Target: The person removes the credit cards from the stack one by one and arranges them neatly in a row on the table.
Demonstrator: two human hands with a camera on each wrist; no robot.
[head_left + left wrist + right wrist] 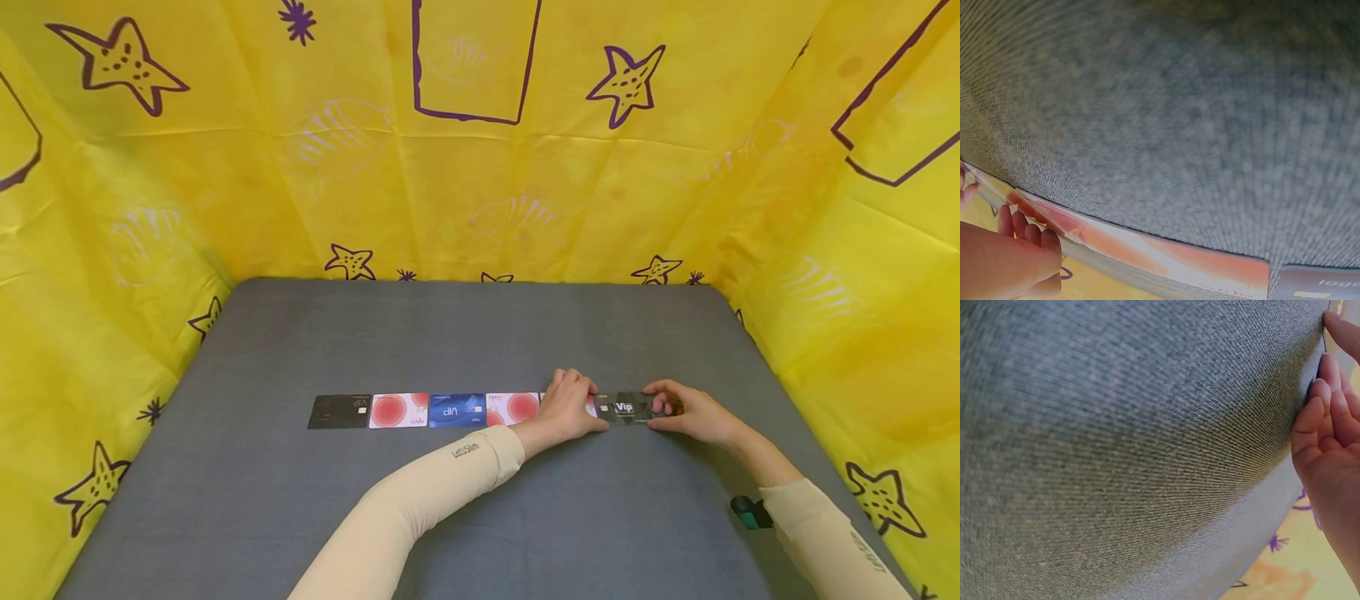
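A row of cards laid end to end runs across the grey table. At its right end lies a black Vip card (625,408). My right hand (686,411) grips that card's right end, thumb at the near edge and index finger at the far edge. In the right wrist view the same hand (1335,434) meets a thin card edge. Beside it, my left hand (564,410) spans a pink-and-white card (590,406) where it meets the black one, hiding most of it. In the left wrist view, the left fingertips (1034,236) touch that row's edge.
Leftward the row has another pink-and-white card (512,407), a blue VIP card (457,409), one more pink-and-white card (399,409) and a black card (339,412). A black-and-green object (750,513) lies by the right sleeve. Yellow patterned cloth (480,192) surrounds the grey table (480,333).
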